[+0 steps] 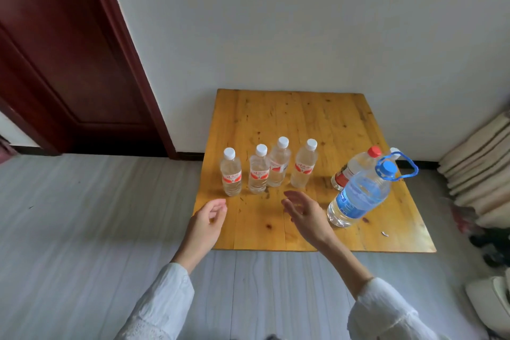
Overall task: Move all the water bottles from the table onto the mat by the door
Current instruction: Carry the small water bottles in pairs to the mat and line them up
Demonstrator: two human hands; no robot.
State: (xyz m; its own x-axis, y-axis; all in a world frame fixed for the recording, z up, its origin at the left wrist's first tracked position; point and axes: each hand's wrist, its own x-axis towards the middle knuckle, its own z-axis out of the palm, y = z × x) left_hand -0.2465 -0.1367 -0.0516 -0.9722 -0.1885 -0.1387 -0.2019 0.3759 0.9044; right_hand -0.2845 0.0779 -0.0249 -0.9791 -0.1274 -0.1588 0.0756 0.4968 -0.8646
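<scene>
Several small clear water bottles with white caps and red labels stand in a row on the low wooden table (pixel 331 119): the leftmost bottle (pixel 231 172), one beside it (pixel 259 170), another (pixel 279 163) and the rightmost of the row (pixel 304 164). A large bottle with a blue cap and handle (pixel 361 193) stands at the right, a red-capped bottle (pixel 356 167) behind it. My left hand (pixel 208 219) hovers at the table's front left edge, fingers loosely curled, holding nothing. My right hand (pixel 303 211) is open just in front of the row.
A dark red door (pixel 63 50) is at the left, past grey floor (pixel 96 215). Folded cushions (pixel 480 160) are stacked against the wall at the right, with shoes and clutter (pixel 494 251) below them. No mat is in view.
</scene>
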